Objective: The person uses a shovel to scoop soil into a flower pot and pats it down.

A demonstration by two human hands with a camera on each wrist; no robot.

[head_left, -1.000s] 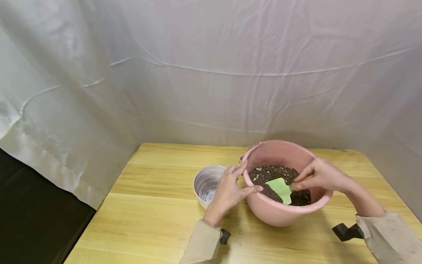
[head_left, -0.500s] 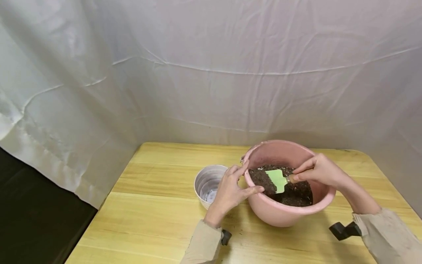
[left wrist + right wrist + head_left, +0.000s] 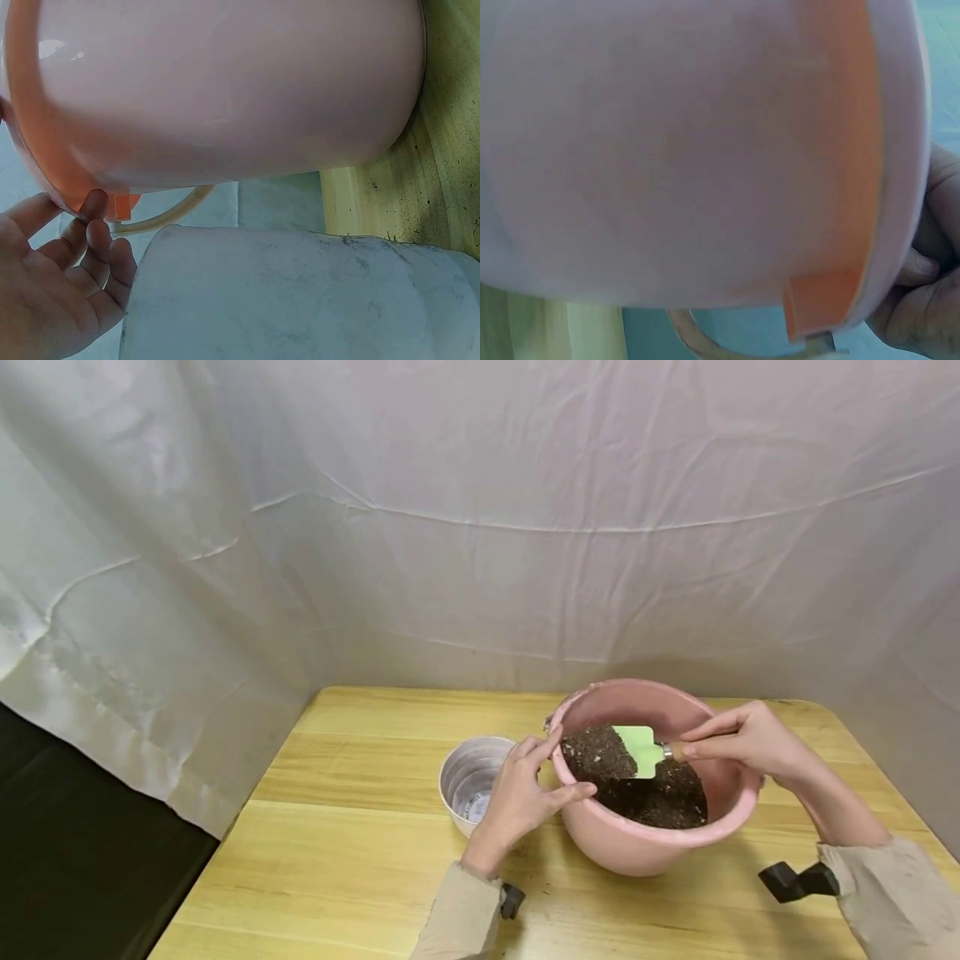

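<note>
Left hand (image 3: 525,789) fingers spread, thumb out; right hand (image 3: 738,741) fingers pinched.

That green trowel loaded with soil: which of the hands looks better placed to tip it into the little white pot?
Probably the right hand: it already grips the trowel, soil on its blade, above the pink basin. The left hand rests on the basin's rim beside the white pot.
</note>
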